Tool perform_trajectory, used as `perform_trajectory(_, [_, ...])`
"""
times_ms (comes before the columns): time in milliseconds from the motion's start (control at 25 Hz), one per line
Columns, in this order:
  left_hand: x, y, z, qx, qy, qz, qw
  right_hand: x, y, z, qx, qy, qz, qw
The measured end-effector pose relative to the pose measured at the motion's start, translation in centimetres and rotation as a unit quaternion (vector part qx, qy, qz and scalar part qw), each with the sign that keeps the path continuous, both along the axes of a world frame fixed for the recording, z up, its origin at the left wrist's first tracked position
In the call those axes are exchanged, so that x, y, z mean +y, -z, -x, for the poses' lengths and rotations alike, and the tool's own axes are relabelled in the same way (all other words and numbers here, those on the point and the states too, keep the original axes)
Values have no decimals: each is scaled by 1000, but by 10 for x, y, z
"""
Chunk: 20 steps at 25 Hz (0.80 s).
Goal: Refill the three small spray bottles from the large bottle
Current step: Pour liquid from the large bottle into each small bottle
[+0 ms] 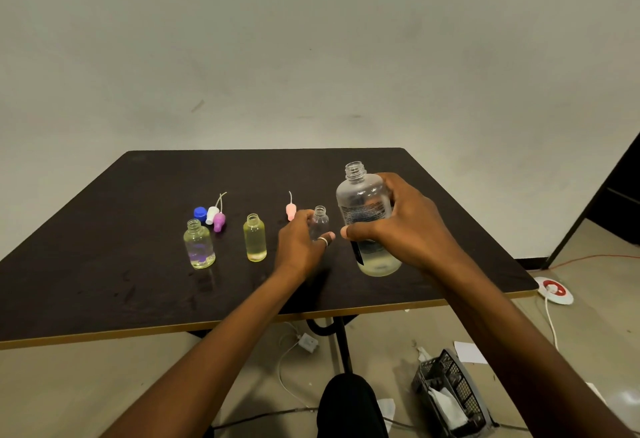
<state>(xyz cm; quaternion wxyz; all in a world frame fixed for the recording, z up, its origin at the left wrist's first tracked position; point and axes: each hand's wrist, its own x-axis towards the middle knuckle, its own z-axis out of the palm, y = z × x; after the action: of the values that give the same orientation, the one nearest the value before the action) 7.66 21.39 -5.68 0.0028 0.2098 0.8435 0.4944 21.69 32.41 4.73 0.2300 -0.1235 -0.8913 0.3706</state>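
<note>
both forearms bare, no sleeves in view. left hand [300,247] wears a pale ring on one finger. right hand [401,226] unadorned. dark clothing at bottom centre, prob. a knee.

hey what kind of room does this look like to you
Probably a bare workroom or makeshift recording space, not a home kitchen: a plain dark table against an empty grey wall, loose cables and a basket on the concrete floor.
</note>
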Motion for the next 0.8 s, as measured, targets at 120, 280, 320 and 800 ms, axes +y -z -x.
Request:
perform_trajectory(120, [-2,-1,2,6,-10,-17,1000,1,-3,-1,0,0,-2,1000])
perform_trajectory(280, [-24,-11,-8,12,-2,-71,997,1,-5,-1,-2,-4,-7,1000])
perform_trajectory(320, [-33,-15,-12,11,0,-78,997,-1,-5,-1,-3,-7,-9,1000])
perform_trajectory(800, [-131,-61,-76,12,-9,-73,997,-43,-2,-3,-26,-87,-81,993])
